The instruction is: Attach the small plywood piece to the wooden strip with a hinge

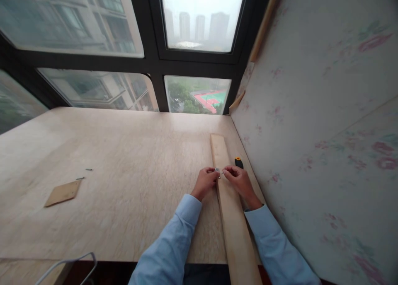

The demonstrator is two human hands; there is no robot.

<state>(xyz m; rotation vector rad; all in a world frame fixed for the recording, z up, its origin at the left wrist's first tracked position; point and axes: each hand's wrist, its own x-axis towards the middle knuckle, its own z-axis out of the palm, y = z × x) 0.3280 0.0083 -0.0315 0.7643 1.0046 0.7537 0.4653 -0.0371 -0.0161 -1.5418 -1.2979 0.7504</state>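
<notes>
On pale marble sill by windows — left hand, right hand pinch metal bracket | wood strip | floral wall.

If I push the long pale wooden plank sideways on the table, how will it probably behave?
The long pale wooden plank looks stiff and flat, so it should slide, not roll. Its near end overhangs the beige marble-patterned table, so it might pivot or tip.

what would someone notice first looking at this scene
Probably the two hands meeting over a long wooden plank by the right wall: the left hand and right hand pinch a small metal piece on it. A black and yellow tool lies just beyond the right hand, and a thin wooden square sits far left on the table.
</notes>
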